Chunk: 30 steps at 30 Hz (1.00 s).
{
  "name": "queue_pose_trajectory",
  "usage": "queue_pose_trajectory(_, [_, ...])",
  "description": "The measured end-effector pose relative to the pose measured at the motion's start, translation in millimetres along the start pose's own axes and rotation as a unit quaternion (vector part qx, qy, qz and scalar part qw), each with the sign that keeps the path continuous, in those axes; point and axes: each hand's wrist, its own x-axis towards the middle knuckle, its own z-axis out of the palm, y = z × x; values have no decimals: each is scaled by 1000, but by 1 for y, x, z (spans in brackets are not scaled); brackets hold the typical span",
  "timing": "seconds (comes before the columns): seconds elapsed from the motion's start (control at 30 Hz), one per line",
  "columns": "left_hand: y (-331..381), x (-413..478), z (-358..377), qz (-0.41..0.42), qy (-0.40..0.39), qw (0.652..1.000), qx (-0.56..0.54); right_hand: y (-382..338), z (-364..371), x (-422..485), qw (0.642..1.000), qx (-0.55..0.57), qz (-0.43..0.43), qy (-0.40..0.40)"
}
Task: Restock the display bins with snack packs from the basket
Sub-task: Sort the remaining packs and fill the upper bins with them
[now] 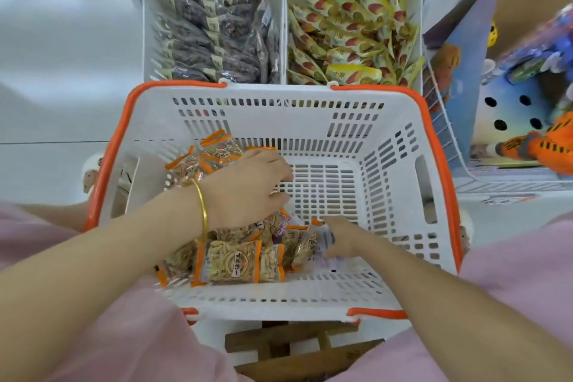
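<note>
Deep in basket (310, 108), left hand (248, 186) bent over packs (238, 260) with fingertips hidden, grip unclear; right hand (341, 239) blurred, fingers tucked behind packs, hold likewise impossible to tell.

white slotted basket (310, 121), orange rim. snack packs (238, 262) inside: clear, orange edges, tan contents. 11 o'clock bin (148, 25): white, dark purple-brown packs (214, 34). 1 o'clock bin (417, 25): white, yellow packs (350, 31) with red-green print. bangle (203, 211) gold, sleeves (124, 335) pink.

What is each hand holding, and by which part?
Cannot be told for sure. The left hand curls over orange-edged snack packs, hiding any grip; the right hand touches the edge of a pale pack.
</note>
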Motion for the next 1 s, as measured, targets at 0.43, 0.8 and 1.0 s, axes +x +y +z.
queue_pose_trajectory(0.43, [6,2,0,-13,-26,999,-17,6,-66,-34,890,447,29,81])
queue_pose_trajectory(0.8, [6,14,-7,-6,69,975,-210,-56,-82,-63,714,682,-87,-131])
queue_pose_trajectory(1.0, [-15,10,-22,-89,138,940,-300,-53,-57,-17,951,273,-12,148])
